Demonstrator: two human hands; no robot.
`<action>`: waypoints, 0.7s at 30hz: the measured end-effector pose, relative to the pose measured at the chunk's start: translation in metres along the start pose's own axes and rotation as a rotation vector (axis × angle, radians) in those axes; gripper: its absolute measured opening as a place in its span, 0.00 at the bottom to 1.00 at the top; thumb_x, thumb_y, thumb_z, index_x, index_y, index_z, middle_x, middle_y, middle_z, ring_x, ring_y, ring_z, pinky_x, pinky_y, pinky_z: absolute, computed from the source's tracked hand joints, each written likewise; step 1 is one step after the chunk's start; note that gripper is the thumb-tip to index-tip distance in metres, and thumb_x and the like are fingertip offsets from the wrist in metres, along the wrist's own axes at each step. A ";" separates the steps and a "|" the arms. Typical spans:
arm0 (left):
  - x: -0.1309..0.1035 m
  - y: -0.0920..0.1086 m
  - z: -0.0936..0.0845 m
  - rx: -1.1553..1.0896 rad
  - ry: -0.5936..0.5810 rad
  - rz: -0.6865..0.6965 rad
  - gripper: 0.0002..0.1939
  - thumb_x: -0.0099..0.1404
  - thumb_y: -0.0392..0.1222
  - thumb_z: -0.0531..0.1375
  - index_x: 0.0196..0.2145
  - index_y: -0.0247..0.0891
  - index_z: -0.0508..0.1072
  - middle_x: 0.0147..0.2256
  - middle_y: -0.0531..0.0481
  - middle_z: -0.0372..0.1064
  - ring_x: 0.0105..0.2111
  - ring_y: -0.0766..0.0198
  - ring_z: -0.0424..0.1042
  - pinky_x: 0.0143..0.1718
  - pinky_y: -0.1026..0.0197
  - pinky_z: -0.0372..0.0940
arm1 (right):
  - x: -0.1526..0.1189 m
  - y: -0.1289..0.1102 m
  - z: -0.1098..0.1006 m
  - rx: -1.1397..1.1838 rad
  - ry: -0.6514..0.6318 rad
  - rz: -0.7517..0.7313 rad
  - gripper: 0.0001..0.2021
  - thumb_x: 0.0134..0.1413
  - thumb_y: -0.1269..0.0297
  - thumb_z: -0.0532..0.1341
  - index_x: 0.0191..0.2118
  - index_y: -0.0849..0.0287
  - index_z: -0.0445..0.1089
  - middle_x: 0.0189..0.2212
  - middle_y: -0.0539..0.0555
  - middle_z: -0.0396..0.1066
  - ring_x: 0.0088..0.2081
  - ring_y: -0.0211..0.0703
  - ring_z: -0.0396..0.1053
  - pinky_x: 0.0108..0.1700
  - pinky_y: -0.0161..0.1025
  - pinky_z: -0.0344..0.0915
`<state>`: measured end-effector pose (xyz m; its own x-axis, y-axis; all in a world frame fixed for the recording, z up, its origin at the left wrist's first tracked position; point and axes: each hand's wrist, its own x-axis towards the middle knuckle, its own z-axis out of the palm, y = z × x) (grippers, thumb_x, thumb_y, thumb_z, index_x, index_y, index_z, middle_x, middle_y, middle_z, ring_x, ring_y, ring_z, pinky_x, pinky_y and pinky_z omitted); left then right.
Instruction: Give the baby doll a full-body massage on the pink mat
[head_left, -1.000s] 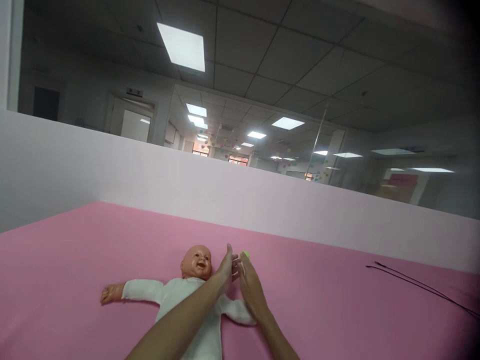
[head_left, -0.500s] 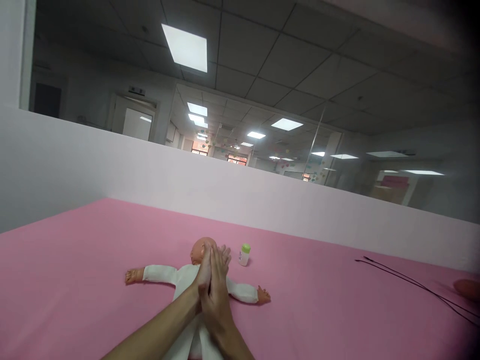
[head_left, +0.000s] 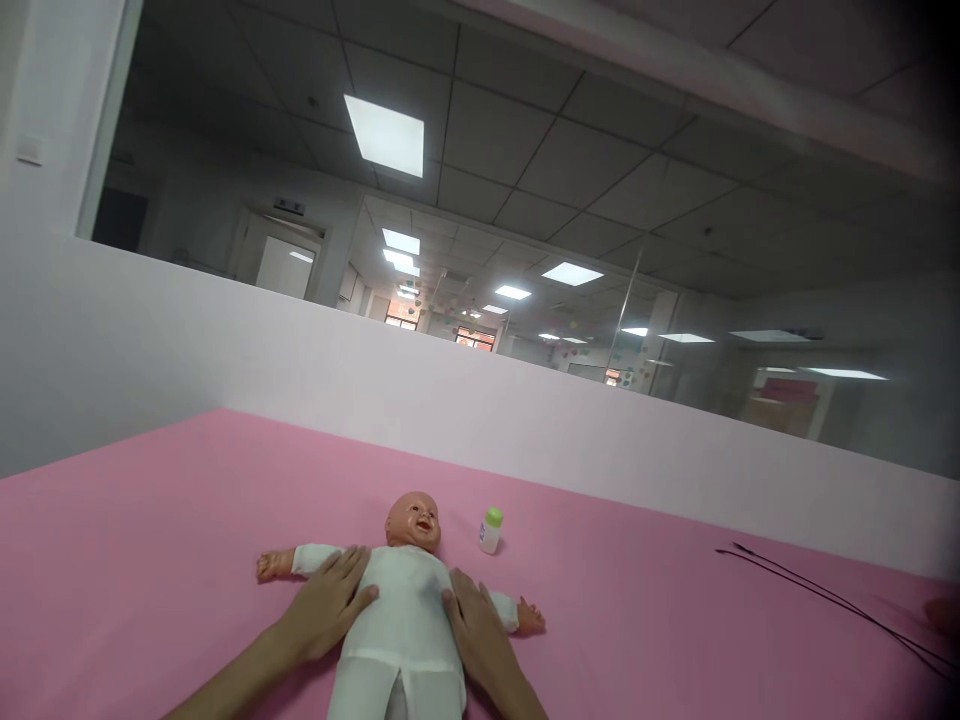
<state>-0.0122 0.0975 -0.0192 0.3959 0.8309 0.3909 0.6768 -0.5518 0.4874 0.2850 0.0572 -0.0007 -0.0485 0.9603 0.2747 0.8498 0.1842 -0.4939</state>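
A baby doll (head_left: 405, 610) in a white outfit lies on its back with both arms spread to the sides. Along the doll's side at the left of the picture, my left hand (head_left: 330, 600) rests with its fingers stretched toward the doll's shoulder and the thumb on its chest. My right hand (head_left: 476, 620) lies flat against the opposite side, its fingers covering part of the doll's upper arm. Neither hand is closed around anything. Just beyond the doll's shoulder stands a small white bottle (head_left: 490, 535) with a green cap.
The doll and bottle are on a pink padded surface (head_left: 637, 600). Two thin black cords (head_left: 825, 590) run across it at the right, near a partly visible brown object (head_left: 941, 612). A white wall (head_left: 337, 370) with a large window rises behind.
My palms, pressed together above the doll's chest before, have come apart and down to its two sides. The doll's face and chest are now uncovered, and the camera view has tilted slightly upward.
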 end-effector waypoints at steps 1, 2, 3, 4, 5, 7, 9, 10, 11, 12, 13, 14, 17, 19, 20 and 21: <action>-0.003 -0.007 -0.001 0.081 -0.014 -0.006 0.38 0.75 0.63 0.45 0.69 0.32 0.63 0.69 0.36 0.56 0.71 0.44 0.55 0.72 0.40 0.51 | -0.002 0.007 -0.005 -0.077 0.019 -0.007 0.34 0.68 0.43 0.48 0.66 0.63 0.67 0.67 0.64 0.64 0.70 0.61 0.58 0.75 0.58 0.43; -0.006 -0.013 -0.004 0.147 -0.016 -0.035 0.38 0.74 0.62 0.47 0.69 0.31 0.63 0.70 0.35 0.54 0.71 0.42 0.53 0.72 0.37 0.49 | -0.004 0.013 -0.010 -0.149 0.028 0.000 0.34 0.67 0.45 0.50 0.65 0.66 0.68 0.66 0.66 0.64 0.70 0.63 0.58 0.74 0.61 0.42; -0.008 -0.016 -0.008 0.204 0.004 -0.064 0.38 0.74 0.62 0.48 0.68 0.30 0.65 0.70 0.33 0.55 0.71 0.40 0.53 0.71 0.35 0.49 | -0.006 0.017 -0.016 -0.205 0.028 0.019 0.34 0.67 0.46 0.51 0.65 0.69 0.68 0.67 0.68 0.63 0.70 0.66 0.57 0.74 0.62 0.42; -0.008 -0.017 -0.011 0.240 0.019 -0.086 0.37 0.74 0.60 0.49 0.67 0.29 0.66 0.69 0.31 0.55 0.71 0.38 0.53 0.71 0.33 0.49 | -0.006 0.019 -0.020 -0.243 0.018 0.046 0.35 0.66 0.46 0.51 0.65 0.72 0.67 0.68 0.69 0.61 0.71 0.67 0.55 0.74 0.62 0.42; -0.008 -0.016 -0.015 0.249 0.023 -0.103 0.36 0.74 0.59 0.49 0.67 0.28 0.67 0.69 0.29 0.55 0.71 0.37 0.53 0.70 0.32 0.49 | -0.007 0.019 -0.023 -0.261 0.005 0.071 0.36 0.66 0.47 0.51 0.67 0.74 0.65 0.69 0.69 0.57 0.72 0.67 0.52 0.74 0.62 0.41; -0.005 -0.007 -0.018 0.173 0.010 -0.126 0.37 0.75 0.59 0.47 0.68 0.27 0.64 0.70 0.29 0.52 0.72 0.38 0.50 0.71 0.33 0.49 | -0.006 0.012 -0.023 -0.238 -0.016 0.080 0.38 0.67 0.46 0.49 0.71 0.74 0.57 0.73 0.67 0.49 0.75 0.64 0.45 0.75 0.59 0.39; 0.000 0.008 -0.016 0.022 -0.029 -0.112 0.38 0.76 0.60 0.43 0.72 0.29 0.56 0.72 0.33 0.47 0.73 0.43 0.48 0.71 0.37 0.49 | -0.005 -0.004 -0.017 -0.153 -0.050 0.016 0.39 0.69 0.45 0.47 0.74 0.72 0.51 0.75 0.63 0.44 0.76 0.58 0.41 0.76 0.56 0.38; 0.002 0.016 -0.013 -0.043 -0.057 -0.087 0.39 0.76 0.62 0.42 0.73 0.31 0.53 0.73 0.36 0.44 0.73 0.45 0.46 0.72 0.38 0.49 | -0.005 -0.013 -0.012 -0.098 -0.079 -0.024 0.40 0.69 0.44 0.47 0.74 0.70 0.49 0.75 0.61 0.43 0.76 0.56 0.41 0.76 0.54 0.38; 0.004 0.023 -0.010 -0.085 -0.089 -0.051 0.40 0.76 0.64 0.42 0.74 0.34 0.52 0.73 0.39 0.43 0.73 0.46 0.45 0.73 0.39 0.48 | -0.004 -0.021 -0.008 -0.042 -0.115 -0.059 0.40 0.69 0.43 0.46 0.74 0.69 0.49 0.75 0.60 0.43 0.76 0.54 0.41 0.76 0.53 0.39; 0.006 0.027 -0.007 -0.102 -0.118 -0.014 0.40 0.76 0.65 0.42 0.74 0.36 0.51 0.74 0.41 0.42 0.74 0.47 0.44 0.73 0.40 0.47 | -0.004 -0.028 -0.005 0.006 -0.150 -0.081 0.40 0.69 0.42 0.46 0.74 0.68 0.49 0.75 0.60 0.44 0.76 0.53 0.43 0.76 0.51 0.40; 0.006 0.028 -0.004 -0.098 -0.137 0.006 0.40 0.75 0.66 0.42 0.74 0.36 0.50 0.74 0.41 0.42 0.74 0.47 0.44 0.73 0.40 0.46 | -0.004 -0.031 -0.003 0.041 -0.170 -0.091 0.40 0.69 0.41 0.45 0.74 0.68 0.50 0.75 0.60 0.46 0.75 0.52 0.44 0.76 0.51 0.41; 0.006 0.026 -0.002 -0.078 -0.139 0.005 0.40 0.75 0.66 0.42 0.74 0.36 0.51 0.73 0.41 0.43 0.74 0.47 0.45 0.73 0.40 0.46 | -0.005 -0.032 -0.002 0.061 -0.168 -0.091 0.40 0.69 0.41 0.46 0.74 0.67 0.51 0.74 0.60 0.48 0.75 0.52 0.46 0.76 0.51 0.43; 0.000 0.003 -0.003 0.058 -0.078 -0.030 0.38 0.76 0.64 0.43 0.72 0.35 0.57 0.71 0.38 0.51 0.72 0.45 0.52 0.72 0.39 0.49 | -0.009 -0.014 -0.007 0.007 -0.081 -0.065 0.36 0.69 0.44 0.49 0.71 0.65 0.59 0.70 0.63 0.58 0.71 0.57 0.56 0.74 0.54 0.48; -0.007 -0.019 -0.008 0.195 -0.020 -0.030 0.36 0.76 0.62 0.46 0.70 0.36 0.62 0.70 0.39 0.55 0.71 0.44 0.55 0.72 0.37 0.48 | -0.012 0.008 -0.015 -0.111 -0.036 -0.069 0.31 0.69 0.47 0.51 0.68 0.63 0.65 0.67 0.64 0.64 0.69 0.60 0.60 0.73 0.57 0.49; -0.011 -0.029 -0.012 0.262 0.005 -0.035 0.35 0.75 0.62 0.47 0.69 0.37 0.64 0.70 0.40 0.55 0.71 0.43 0.55 0.71 0.36 0.48 | -0.013 0.020 -0.019 -0.181 -0.030 -0.076 0.30 0.69 0.49 0.51 0.66 0.63 0.67 0.67 0.63 0.65 0.69 0.60 0.59 0.73 0.58 0.48; -0.014 -0.039 -0.017 0.320 0.025 -0.047 0.34 0.75 0.61 0.48 0.68 0.38 0.65 0.70 0.40 0.56 0.71 0.42 0.55 0.71 0.35 0.47 | -0.013 0.031 -0.024 -0.248 -0.027 -0.079 0.29 0.70 0.50 0.50 0.66 0.63 0.68 0.67 0.63 0.64 0.70 0.61 0.57 0.74 0.59 0.46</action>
<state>-0.0549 0.1060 -0.0301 0.3468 0.8506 0.3952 0.8561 -0.4592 0.2371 0.3243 0.0452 0.0005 -0.1311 0.9509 0.2804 0.9455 0.2049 -0.2530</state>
